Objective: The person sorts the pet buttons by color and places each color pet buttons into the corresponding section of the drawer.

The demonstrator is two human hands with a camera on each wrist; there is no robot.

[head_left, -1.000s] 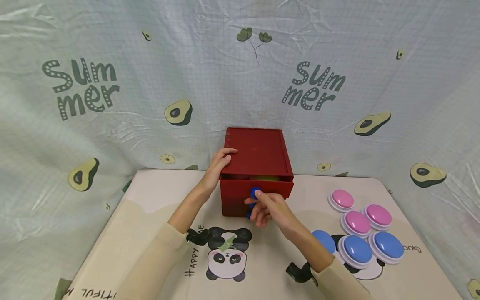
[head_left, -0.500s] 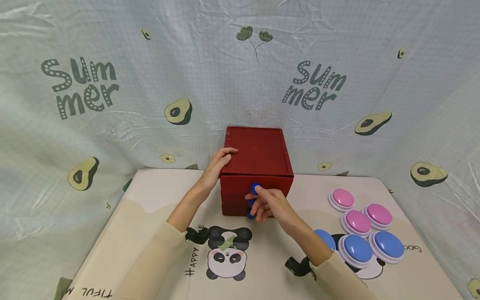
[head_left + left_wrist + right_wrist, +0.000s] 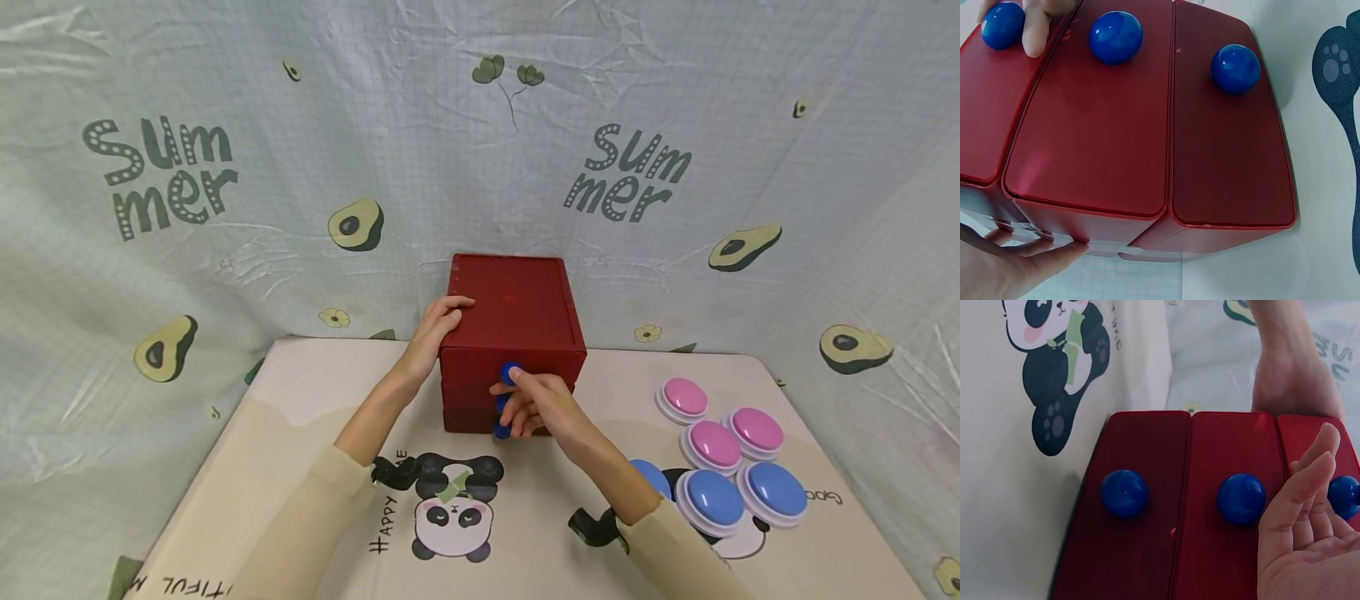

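A red three-drawer box (image 3: pixel 510 304) stands against the back curtain, its drawers closed flush. Each drawer front bears a round blue knob; the top knob (image 3: pixel 511 372) lies between the thumb and index finger of my right hand (image 3: pixel 543 408), which pinches it. The other fingers of that hand hang loosely in front of the lower knobs. My left hand (image 3: pixel 433 333) rests along the box's left side, its fingertips over the top edge. In the left wrist view, the left fingers (image 3: pixel 1054 259) lie extended against the side of the box.
To the right on the table are several push buttons, among them a pink one (image 3: pixel 715 444) and a blue one (image 3: pixel 715 497). A panda print (image 3: pixel 453 525) marks the table mat in front of the box. A patterned curtain (image 3: pixel 420 150) hangs behind.
The top drawer, slightly open a second ago with something green inside, has been pushed in until flush. My right hand moved forward with its knob; my left hand stayed in place.
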